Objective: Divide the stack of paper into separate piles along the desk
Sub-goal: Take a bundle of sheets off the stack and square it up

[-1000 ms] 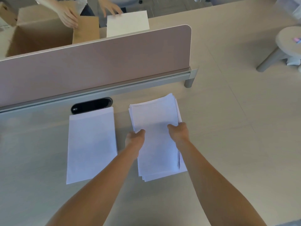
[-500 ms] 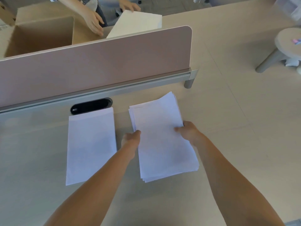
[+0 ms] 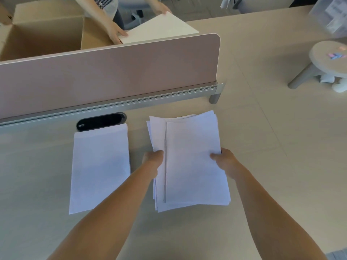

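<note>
A sheaf [image 3: 193,162] of paper was held by both edges: the left by the left hand [image 3: 153,159], fingers curled under, the right by the right hand [image 3: 225,162], thumb on top. Beneath it the stack [image 3: 156,132] was left on the desk [image 3: 281,166]; a separate pile [image 3: 100,169] was laid just left of the left hand.

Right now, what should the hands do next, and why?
Probably the right hand carries the top bundle rightward onto bare desk: it pinches that bundle, already offset from the lower stack the left hand holds; one pile lies left.
</note>
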Available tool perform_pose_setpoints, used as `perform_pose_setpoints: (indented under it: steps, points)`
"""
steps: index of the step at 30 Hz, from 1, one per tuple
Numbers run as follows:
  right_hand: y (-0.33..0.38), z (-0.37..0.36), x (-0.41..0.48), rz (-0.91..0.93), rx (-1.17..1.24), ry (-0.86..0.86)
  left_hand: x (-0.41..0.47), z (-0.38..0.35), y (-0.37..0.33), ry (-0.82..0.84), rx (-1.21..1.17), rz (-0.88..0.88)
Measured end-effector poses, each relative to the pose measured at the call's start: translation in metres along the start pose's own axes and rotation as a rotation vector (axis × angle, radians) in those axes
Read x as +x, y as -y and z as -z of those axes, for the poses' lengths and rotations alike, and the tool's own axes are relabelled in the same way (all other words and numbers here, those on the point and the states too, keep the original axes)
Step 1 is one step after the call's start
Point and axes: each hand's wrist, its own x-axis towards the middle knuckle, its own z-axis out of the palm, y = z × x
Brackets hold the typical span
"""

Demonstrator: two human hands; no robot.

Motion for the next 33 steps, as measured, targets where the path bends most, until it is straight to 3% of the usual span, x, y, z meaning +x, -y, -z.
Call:
perform_pose_setpoints:
  steps: [8,17,22,28,33]
  points:
    - [-0.018,0.000,-0.020,0.023,0.035,-0.107,0.006,0.016,0.034,0.144,0.110,-0.091]
    - [-0.044,0.005,-0.063,-0.019,0.038,-0.224,-0.027,0.036,0.070,0.163,0.147,-0.222]
    - [-0.055,0.001,-0.096,-0.033,0.131,-0.260,-0.043,0.065,0.090,0.169,0.095,-0.377]
    - [-0.042,-0.040,-0.148,-0.010,0.244,-0.213,-0.063,0.164,0.127,0.148,-0.110,-0.410]
    - [-0.011,-0.117,-0.191,0.041,0.189,-0.077,-0.067,0.278,0.181,-0.079,-0.285,-0.391]
